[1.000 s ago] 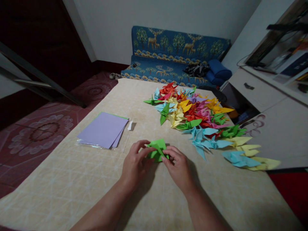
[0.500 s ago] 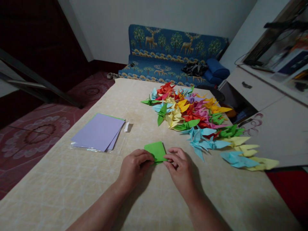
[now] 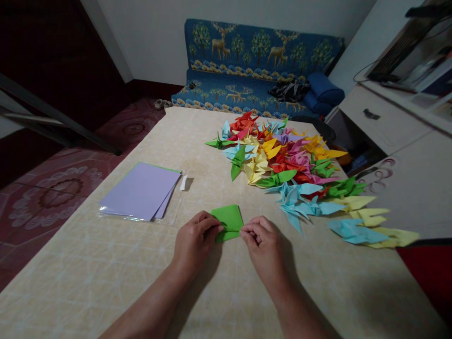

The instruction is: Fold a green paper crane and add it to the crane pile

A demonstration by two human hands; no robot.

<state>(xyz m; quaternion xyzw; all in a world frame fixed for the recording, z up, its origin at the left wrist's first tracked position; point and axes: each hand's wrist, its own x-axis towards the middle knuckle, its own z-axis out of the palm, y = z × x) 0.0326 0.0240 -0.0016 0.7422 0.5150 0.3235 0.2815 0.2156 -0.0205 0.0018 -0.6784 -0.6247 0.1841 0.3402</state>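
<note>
A folded green paper point(image 3: 229, 220) lies flat on the beige table point(image 3: 106, 263) just in front of me. My left hand point(image 3: 195, 243) pinches its left edge with curled fingers. My right hand point(image 3: 263, 246) presses curled fingertips on its right corner. A pile of coloured paper cranes point(image 3: 282, 165) spreads across the table's right half, beyond my right hand. A stack of lilac paper sheets point(image 3: 141, 190) in a clear wrapper lies to the left of my left hand.
A small white scrap point(image 3: 183, 182) sits beside the lilac sheets. A blue patterned sofa point(image 3: 254, 70) stands past the table's far end. White cabinets point(image 3: 399, 141) line the right side, and red patterned floor point(image 3: 52, 188) shows on the left.
The green paper was raised with a flap up a second ago; it now lies flat under both hands' fingertips. The view has shifted slightly.
</note>
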